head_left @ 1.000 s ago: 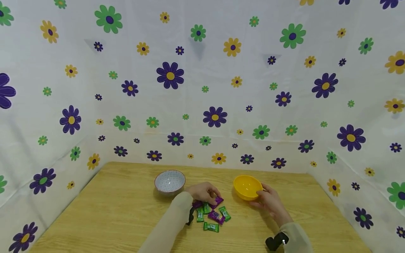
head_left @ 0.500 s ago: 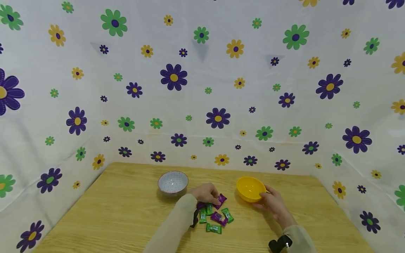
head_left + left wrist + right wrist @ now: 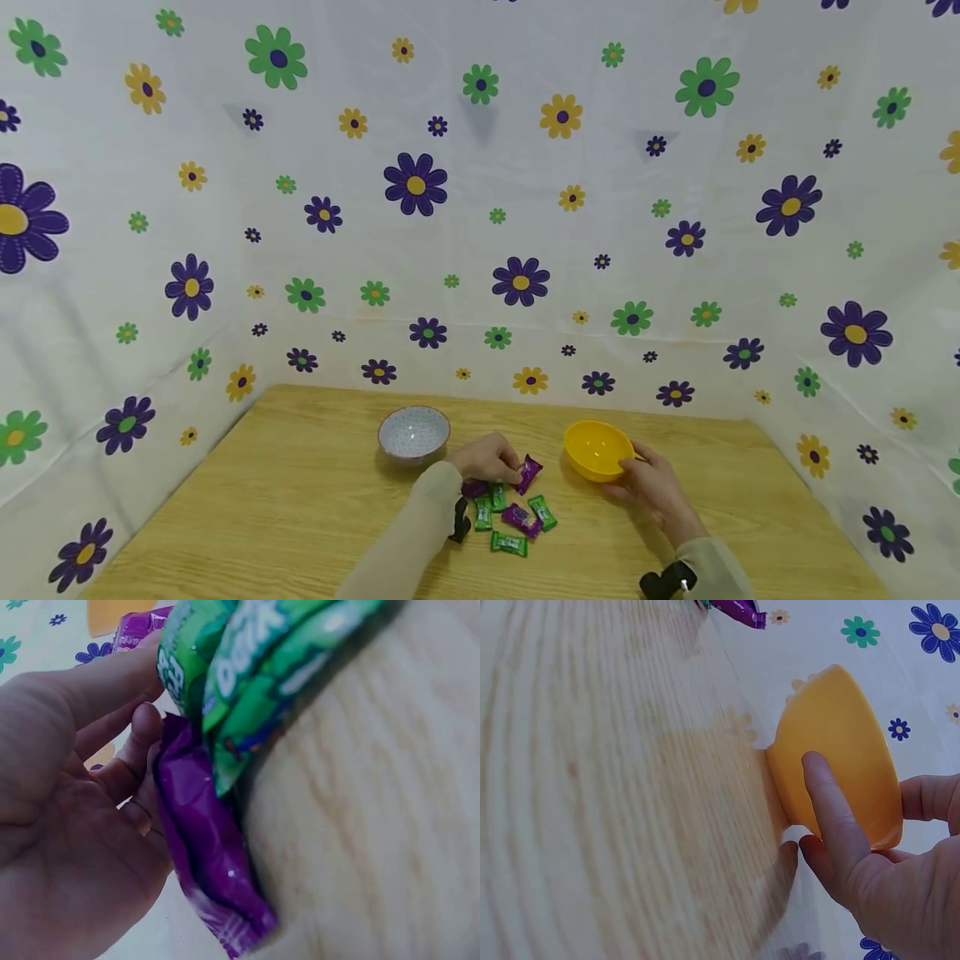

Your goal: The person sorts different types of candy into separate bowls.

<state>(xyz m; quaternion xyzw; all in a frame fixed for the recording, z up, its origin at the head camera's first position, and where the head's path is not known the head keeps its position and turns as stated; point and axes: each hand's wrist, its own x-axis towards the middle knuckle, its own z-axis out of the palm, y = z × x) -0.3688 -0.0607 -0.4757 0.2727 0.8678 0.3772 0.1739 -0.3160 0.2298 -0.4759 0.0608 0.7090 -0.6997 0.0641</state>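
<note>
My left hand (image 3: 486, 460) reaches over a small pile of wrapped candies, its fingertips pinching a purple candy (image 3: 528, 473) at the pile's far side. In the left wrist view, another purple candy (image 3: 210, 847) and green candies (image 3: 255, 667) lie beside the palm; the pinched one is mostly behind the fingers. To the right, my right hand (image 3: 654, 487) grips a yellow bowl (image 3: 597, 452) by its near right side. The right wrist view has one finger (image 3: 832, 799) along the bowl's outer wall and another digit at the rim. The bowl's base is at the tabletop.
A patterned grey-blue bowl (image 3: 414, 435) with a reddish rim stands just behind the left hand. Loose on the wooden table (image 3: 300, 500) lie a purple candy (image 3: 522, 520) and a green candy (image 3: 509, 544) nearer the front. A flower-printed white curtain (image 3: 465, 167) encloses the back and sides.
The pinched purple candy has turned to a steeper angle at the left fingertips. The right hand keeps its hold on the yellow bowl. The whole head view has shifted slightly.
</note>
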